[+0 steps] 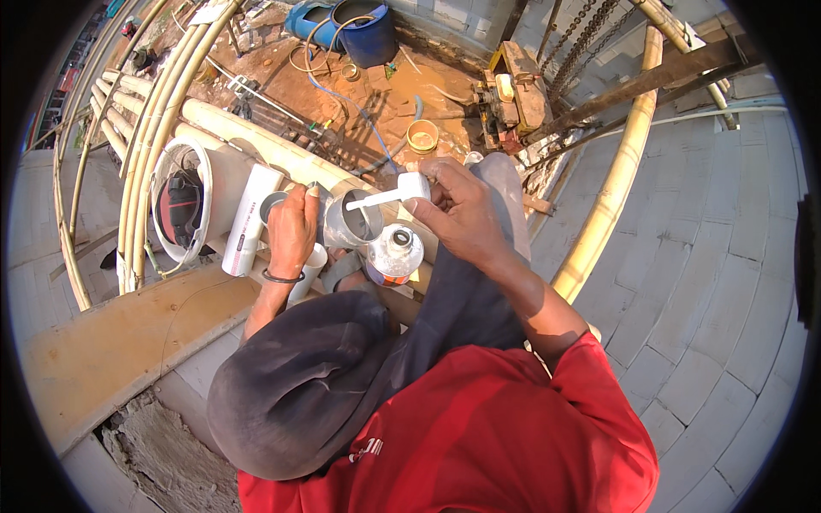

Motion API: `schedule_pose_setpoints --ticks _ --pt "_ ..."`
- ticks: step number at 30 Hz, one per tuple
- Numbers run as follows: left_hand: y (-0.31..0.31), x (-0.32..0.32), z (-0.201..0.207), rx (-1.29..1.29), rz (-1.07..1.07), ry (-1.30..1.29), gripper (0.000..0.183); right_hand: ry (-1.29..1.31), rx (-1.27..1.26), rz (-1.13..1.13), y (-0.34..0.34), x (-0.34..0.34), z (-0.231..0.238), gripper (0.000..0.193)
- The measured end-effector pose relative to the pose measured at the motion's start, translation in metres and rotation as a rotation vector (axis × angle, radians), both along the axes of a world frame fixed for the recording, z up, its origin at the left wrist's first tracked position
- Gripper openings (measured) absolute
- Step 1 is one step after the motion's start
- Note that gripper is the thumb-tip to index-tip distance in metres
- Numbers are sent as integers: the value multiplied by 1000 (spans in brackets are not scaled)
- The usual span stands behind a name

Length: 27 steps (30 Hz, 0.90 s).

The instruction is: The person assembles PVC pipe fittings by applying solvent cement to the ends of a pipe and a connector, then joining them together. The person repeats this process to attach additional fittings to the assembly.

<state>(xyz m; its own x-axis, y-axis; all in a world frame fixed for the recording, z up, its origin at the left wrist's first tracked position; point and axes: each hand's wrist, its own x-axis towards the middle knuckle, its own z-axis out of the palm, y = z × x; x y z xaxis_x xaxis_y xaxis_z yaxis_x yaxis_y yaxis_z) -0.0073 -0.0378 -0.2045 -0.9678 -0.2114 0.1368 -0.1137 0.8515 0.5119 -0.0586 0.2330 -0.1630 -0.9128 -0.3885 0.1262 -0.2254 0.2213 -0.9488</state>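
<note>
Two hands (292, 232) (457, 209), one glue can (394, 254)

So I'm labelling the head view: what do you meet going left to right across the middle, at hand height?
Big pipe mouth → white pipe → left hand → grey fitting → right hand → bamboo pole.

Below me is reddish bare earth (359, 81) in strong sunlight, with a blue barrel (368, 30) on it. On my right a wall of grey blocks (710, 256) curves away. Bamboo poles (611, 192) and a wooden plank (128, 342) stand around me.
</note>
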Motion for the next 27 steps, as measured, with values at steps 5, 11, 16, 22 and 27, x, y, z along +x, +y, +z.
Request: schedule_pose_setpoints --ticks 5,11,16,22,27 --pt "-36 -20 -33 99 142 -65 36 25 109 -29 11 1 -4 37" --pt "-45 -21 -84 83 120 -261 40 30 140 -30 15 9 -15 37" --pt "-44 -15 -102 -70 145 -407 41 24 155 40 15 13 -24 37" --pt "-36 -4 -86 -205 160 -317 28 46 199 111 13 16 -31 38" --pt "-34 7 -77 -199 115 -187 24 195 327 208 7 17 -44 40"
